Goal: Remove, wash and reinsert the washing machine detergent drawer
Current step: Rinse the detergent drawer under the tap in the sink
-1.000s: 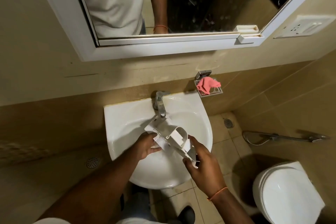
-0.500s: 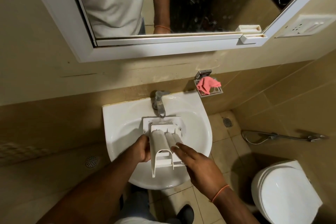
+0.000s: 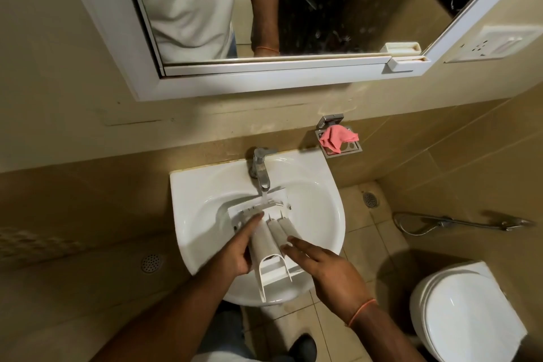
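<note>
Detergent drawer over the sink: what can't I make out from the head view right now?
- Detergent drawer compartments: it faces underside-up, so its own body hides them.
- Left hand fingers: partly behind the drawer.
- Sink drain: covered by drawer and hands.
- Tap flow: stream too thin to judge.

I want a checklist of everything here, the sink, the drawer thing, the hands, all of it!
Surface: white sink, wall-mounted.
Job's things: detergent drawer held over the basin, front panel under the tap; a thin stream of water seems to run onto it.
Clutter: pink cloth on the wall soap dish.
Grips: left hand grips the drawer's left side; right hand rests straight fingers on its right side.
Cables: nothing seen.
Surroundings: mirror, toilet, spray hose, tiled floor.
</note>
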